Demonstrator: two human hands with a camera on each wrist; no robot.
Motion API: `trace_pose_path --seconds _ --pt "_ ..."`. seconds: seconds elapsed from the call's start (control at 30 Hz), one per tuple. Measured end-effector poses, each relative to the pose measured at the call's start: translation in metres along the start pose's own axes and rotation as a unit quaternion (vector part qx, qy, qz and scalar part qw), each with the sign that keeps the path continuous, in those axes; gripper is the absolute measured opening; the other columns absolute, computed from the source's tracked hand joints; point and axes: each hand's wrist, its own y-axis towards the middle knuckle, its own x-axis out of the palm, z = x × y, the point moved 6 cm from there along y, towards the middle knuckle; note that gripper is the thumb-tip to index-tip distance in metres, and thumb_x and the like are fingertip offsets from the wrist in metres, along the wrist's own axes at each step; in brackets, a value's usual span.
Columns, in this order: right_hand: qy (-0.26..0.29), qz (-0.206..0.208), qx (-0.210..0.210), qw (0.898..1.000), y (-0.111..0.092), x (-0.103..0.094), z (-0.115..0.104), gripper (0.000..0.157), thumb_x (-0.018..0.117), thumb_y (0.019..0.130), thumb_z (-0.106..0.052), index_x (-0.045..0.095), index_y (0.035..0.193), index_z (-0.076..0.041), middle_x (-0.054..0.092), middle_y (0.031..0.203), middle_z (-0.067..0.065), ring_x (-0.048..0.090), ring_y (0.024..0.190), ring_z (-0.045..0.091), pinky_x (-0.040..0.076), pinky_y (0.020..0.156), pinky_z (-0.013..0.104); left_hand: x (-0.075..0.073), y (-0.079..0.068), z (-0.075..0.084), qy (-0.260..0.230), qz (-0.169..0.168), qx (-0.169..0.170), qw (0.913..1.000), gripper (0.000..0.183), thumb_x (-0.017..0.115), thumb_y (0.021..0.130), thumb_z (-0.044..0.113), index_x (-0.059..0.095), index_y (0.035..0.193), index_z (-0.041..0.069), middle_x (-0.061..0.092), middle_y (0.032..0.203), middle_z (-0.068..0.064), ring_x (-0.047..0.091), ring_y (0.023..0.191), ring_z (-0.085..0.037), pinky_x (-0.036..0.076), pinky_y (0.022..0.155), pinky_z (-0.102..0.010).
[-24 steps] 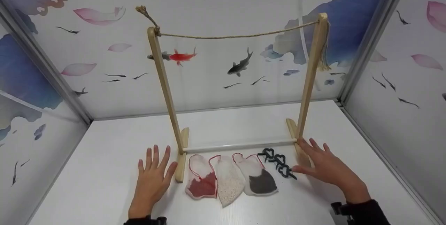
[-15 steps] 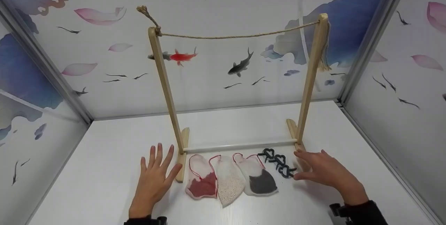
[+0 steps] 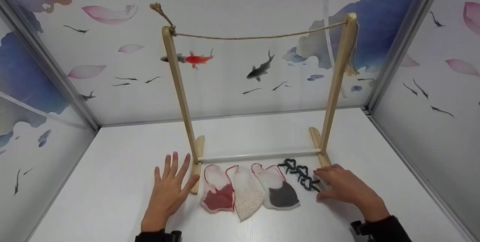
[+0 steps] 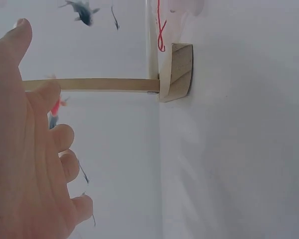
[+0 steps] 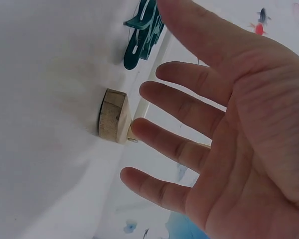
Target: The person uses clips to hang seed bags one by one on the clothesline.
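Three dark green plastic clothespins lie in a slanting row on the table. My right hand hovers just right of them, fingers apart and slightly bent, holding nothing; the right wrist view shows its palm beyond the green clothespins. My left hand has its fingers spread beside the left foot of a wooden frame and holds nothing. Between the hands lie three mesh drawstring pouches: one with red filling, one with pale grains, one with dark grey filling.
Behind the pouches stands the frame, with two wooden posts, a white bottom rod and a sagging twine line across the top. White panels printed with fish and petals enclose the white table on three sides.
My right hand has come down and toward me, from the frame's right foot to beside the clothespins, its fingers less stretched. My left hand has shifted slightly right. The pouches stay put.
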Motion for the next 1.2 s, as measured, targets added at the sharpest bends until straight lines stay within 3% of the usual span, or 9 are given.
trace_pose_path --seconds 0.33,0.53,0.87,1.2 --pt "-0.035 0.022 0.007 0.999 0.001 0.003 -0.002 0.036 0.092 0.073 -0.023 0.076 0.101 -0.006 0.064 0.093 0.000 0.056 0.091 0.024 0.051 0.072 0.042 0.005 0.001 0.000 -0.006 -0.021 -0.009 0.9997 0.072 0.049 0.102 0.055 0.029 0.161 0.018 0.018 0.165 -0.021 0.011 0.153 -0.040 0.006 0.115 -0.069" --pt "-0.028 0.034 -0.011 0.999 -0.003 -0.002 -0.004 0.030 0.090 0.075 -0.018 0.075 0.099 -0.007 0.062 0.092 -0.003 0.057 0.088 0.022 0.051 0.070 0.040 0.007 0.002 0.003 0.001 -0.033 -0.010 0.9994 0.072 0.047 0.103 0.056 0.029 0.161 0.019 0.017 0.165 -0.021 0.010 0.153 -0.040 0.007 0.115 -0.070" --pt "-0.010 0.037 0.013 0.999 -0.003 -0.013 -0.006 0.023 0.082 0.080 -0.017 0.076 0.101 -0.009 0.062 0.093 -0.003 0.058 0.083 0.015 0.051 0.069 0.036 0.005 0.003 0.011 -0.019 -0.026 -0.004 0.9995 0.071 0.048 0.102 0.055 0.031 0.161 0.020 0.019 0.165 -0.022 0.011 0.152 -0.042 0.009 0.115 -0.070" --pt "-0.014 0.124 -0.079 0.989 -0.004 -0.026 -0.036 0.027 0.083 0.081 -0.020 0.073 0.105 -0.014 0.065 0.101 -0.006 0.064 0.093 0.016 0.055 0.075 0.039 0.002 0.004 0.031 -0.019 -0.018 0.021 0.9994 0.073 0.051 0.101 0.057 0.033 0.160 0.017 0.017 0.166 -0.019 0.010 0.153 -0.040 0.010 0.116 -0.067"
